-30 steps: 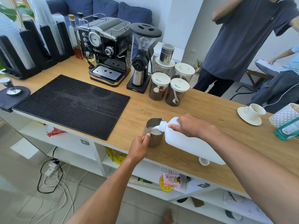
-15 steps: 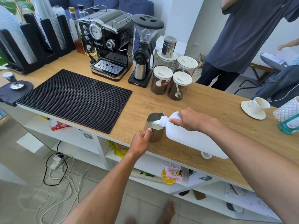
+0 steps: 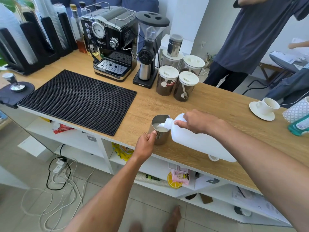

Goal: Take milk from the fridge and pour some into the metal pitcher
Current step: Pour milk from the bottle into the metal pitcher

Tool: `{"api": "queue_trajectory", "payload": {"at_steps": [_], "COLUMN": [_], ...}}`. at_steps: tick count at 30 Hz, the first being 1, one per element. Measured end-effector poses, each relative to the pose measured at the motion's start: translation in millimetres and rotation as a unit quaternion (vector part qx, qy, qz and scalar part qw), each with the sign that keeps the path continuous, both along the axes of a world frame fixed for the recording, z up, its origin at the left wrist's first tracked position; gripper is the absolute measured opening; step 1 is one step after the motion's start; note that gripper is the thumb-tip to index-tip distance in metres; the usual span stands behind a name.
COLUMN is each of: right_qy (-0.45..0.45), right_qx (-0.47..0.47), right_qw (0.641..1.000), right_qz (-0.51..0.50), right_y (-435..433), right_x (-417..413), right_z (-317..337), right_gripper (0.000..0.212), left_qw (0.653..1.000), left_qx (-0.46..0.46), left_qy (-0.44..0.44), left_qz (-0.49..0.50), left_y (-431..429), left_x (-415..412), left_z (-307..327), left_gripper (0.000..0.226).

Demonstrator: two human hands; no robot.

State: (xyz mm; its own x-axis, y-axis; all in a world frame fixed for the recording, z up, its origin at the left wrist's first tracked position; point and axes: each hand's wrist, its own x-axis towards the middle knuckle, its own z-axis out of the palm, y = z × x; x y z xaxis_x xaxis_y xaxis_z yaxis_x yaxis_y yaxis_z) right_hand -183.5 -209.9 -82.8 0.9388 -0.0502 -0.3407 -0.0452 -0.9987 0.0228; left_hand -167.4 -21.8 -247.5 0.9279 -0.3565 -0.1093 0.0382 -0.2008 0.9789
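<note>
The milk level has risen in the round steel pitcher (image 3: 158, 129) whose handle the left hand (image 3: 145, 144) grips, as the right hand (image 3: 197, 122) clasps the tilted white plastic jug (image 3: 197, 143) on the wooden surface (image 3: 217, 104).

Your left hand (image 3: 145, 144) reaches in from six o'clock, forearm bare, fingers (image 3: 153, 133) curled shut in a fist-like grip, thumb on top. Your right hand (image 3: 198, 121) comes from four o'clock, palm down, fingers wrapped closed, wrist bent toward nine o'clock.
</note>
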Motion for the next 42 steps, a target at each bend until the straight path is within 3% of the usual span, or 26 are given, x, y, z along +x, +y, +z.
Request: {"api": "queue_trajectory", "payload": {"at_steps": [42], "right_qy": [0.012], "right_qx": [0.012], "right_qw": [1.0], "right_qz": [-0.011], "right_y": [1.4], "right_x": [3.0], "right_z": [0.8], "right_gripper": [0.057], "left_qw": [1.0], "left_qx": [-0.013], "left_qy": [0.01], "left_qz": [0.003], "left_y": [2.0], "left_x": [-3.6], "left_z": [3.4], "left_gripper": [0.052]}}
